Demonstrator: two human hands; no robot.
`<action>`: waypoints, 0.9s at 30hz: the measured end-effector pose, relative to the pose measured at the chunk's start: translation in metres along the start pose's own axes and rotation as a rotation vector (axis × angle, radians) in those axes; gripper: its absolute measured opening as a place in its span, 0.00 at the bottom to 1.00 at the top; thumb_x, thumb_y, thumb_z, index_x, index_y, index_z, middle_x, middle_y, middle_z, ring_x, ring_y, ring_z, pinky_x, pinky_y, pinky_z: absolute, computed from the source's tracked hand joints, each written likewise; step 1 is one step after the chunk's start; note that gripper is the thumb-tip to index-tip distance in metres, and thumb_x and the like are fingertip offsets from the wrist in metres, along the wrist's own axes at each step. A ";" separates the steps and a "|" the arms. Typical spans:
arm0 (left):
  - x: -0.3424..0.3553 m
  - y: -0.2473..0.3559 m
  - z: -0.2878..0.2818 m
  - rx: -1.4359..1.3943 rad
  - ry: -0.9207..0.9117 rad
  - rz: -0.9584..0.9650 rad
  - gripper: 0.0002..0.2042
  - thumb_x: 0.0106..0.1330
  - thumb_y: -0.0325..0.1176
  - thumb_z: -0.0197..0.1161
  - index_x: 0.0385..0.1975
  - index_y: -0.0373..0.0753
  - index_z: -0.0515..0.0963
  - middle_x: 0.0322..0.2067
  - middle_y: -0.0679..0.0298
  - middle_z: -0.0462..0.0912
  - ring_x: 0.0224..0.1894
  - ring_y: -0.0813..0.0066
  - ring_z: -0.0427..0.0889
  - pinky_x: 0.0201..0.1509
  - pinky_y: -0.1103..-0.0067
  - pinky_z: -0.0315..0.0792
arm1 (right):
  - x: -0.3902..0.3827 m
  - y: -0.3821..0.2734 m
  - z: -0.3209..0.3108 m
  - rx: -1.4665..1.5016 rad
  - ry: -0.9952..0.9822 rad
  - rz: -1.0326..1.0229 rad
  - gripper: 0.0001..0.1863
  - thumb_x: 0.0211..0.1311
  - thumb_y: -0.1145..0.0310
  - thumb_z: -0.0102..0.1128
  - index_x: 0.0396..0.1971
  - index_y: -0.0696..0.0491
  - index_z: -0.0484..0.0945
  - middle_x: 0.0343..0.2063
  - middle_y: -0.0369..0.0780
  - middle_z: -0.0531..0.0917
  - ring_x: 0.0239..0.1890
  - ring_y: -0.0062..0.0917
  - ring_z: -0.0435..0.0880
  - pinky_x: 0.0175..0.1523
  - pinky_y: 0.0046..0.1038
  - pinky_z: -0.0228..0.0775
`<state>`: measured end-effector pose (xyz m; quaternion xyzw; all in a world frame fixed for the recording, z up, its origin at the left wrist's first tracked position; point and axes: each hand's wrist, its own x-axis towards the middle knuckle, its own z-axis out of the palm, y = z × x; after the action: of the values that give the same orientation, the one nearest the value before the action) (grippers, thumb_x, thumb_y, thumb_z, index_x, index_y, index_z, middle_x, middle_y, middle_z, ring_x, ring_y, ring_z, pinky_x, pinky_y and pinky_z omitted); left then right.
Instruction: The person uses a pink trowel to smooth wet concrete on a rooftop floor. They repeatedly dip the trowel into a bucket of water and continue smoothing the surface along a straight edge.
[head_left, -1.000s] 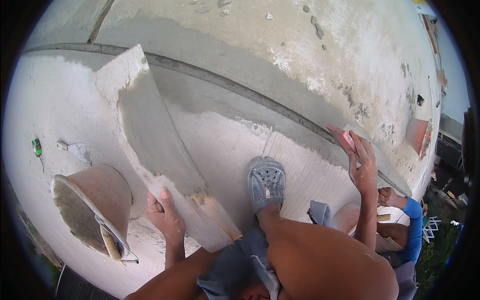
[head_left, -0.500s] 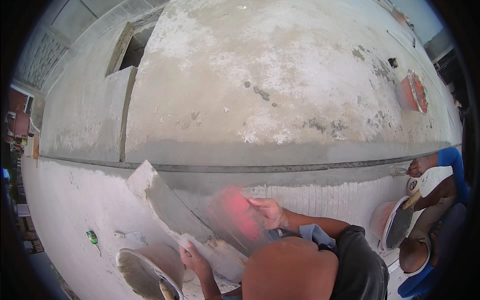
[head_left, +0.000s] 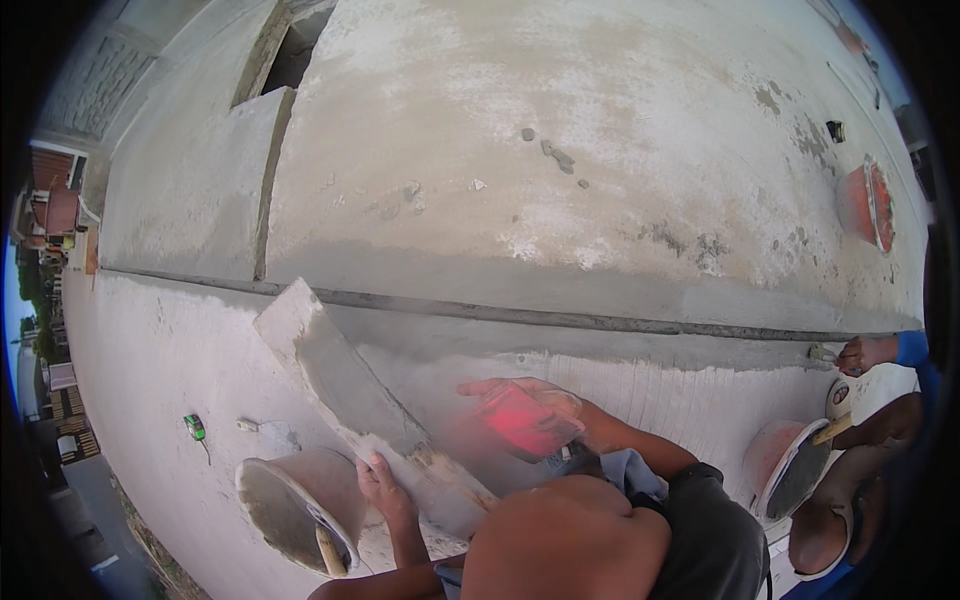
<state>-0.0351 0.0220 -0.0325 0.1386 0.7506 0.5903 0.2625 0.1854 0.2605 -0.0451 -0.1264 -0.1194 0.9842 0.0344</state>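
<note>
A long pale board lies slanted before me, with wet grey mortar spread over its face. My left hand is closed on the board's lower left edge, thumb uppermost. My right hand grips a flat red plate, like a plastering float, smeared by motion; its handle is not visible. The plate is just right of the board, below a band of smooth grey mortar. This band runs along a dark, narrow groove across the surface.
Beside my left hand stands a mortar bucket with a wooden-handled tool. Left of it lie a green tape measure and a small trowel. At right a co-worker's hand works by the groove, near another bucket.
My right hand has turned the red plate and drawn it slightly right, its fingers now stretched above it. My left hand still holds the board. The whole view has tilted a little.
</note>
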 end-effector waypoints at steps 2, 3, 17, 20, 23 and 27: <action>0.003 0.003 0.007 0.013 -0.030 0.023 0.18 0.82 0.39 0.53 0.60 0.30 0.72 0.50 0.59 0.81 0.51 0.76 0.78 0.59 0.77 0.71 | -0.017 0.011 -0.020 -0.142 0.064 -0.127 0.35 0.70 0.63 0.66 0.73 0.57 0.66 0.71 0.49 0.69 0.71 0.35 0.72 0.70 0.32 0.70; 0.005 0.008 0.003 0.035 -0.034 0.040 0.18 0.82 0.39 0.52 0.59 0.30 0.72 0.50 0.59 0.81 0.51 0.76 0.78 0.59 0.77 0.71 | -0.023 0.008 -0.010 -0.117 0.102 -0.185 0.31 0.70 0.65 0.65 0.70 0.57 0.69 0.69 0.47 0.72 0.68 0.34 0.75 0.68 0.31 0.72; -0.014 -0.001 -0.013 0.047 -0.020 0.040 0.17 0.82 0.39 0.53 0.57 0.29 0.74 0.49 0.60 0.81 0.50 0.77 0.77 0.58 0.78 0.70 | -0.001 -0.001 -0.017 -2.076 0.764 -0.647 0.22 0.62 0.61 0.72 0.54 0.52 0.84 0.36 0.41 0.77 0.33 0.33 0.82 0.37 0.30 0.78; -0.021 -0.010 -0.015 0.020 0.007 0.048 0.18 0.82 0.40 0.54 0.57 0.30 0.74 0.48 0.61 0.82 0.50 0.77 0.77 0.57 0.77 0.70 | 0.017 -0.006 -0.035 -2.261 0.753 -0.768 0.24 0.60 0.58 0.73 0.54 0.53 0.83 0.34 0.39 0.74 0.34 0.31 0.80 0.35 0.33 0.78; -0.036 -0.006 -0.014 0.032 0.066 0.031 0.18 0.81 0.40 0.54 0.57 0.30 0.74 0.47 0.61 0.82 0.49 0.76 0.77 0.57 0.77 0.70 | 0.032 -0.012 -0.049 -2.299 0.808 -0.760 0.23 0.60 0.57 0.73 0.51 0.53 0.83 0.34 0.38 0.74 0.35 0.31 0.80 0.34 0.32 0.78; -0.039 -0.009 -0.023 0.095 0.106 0.019 0.18 0.81 0.41 0.54 0.57 0.30 0.74 0.47 0.60 0.82 0.49 0.76 0.78 0.57 0.77 0.70 | 0.028 0.022 -0.046 -2.260 0.549 -0.619 0.21 0.60 0.58 0.73 0.49 0.52 0.83 0.33 0.38 0.73 0.34 0.30 0.79 0.34 0.32 0.77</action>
<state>-0.0145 -0.0192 -0.0288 0.1265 0.7892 0.5632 0.2098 0.1692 0.2520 -0.1007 -0.2564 -0.9284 0.2137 0.1632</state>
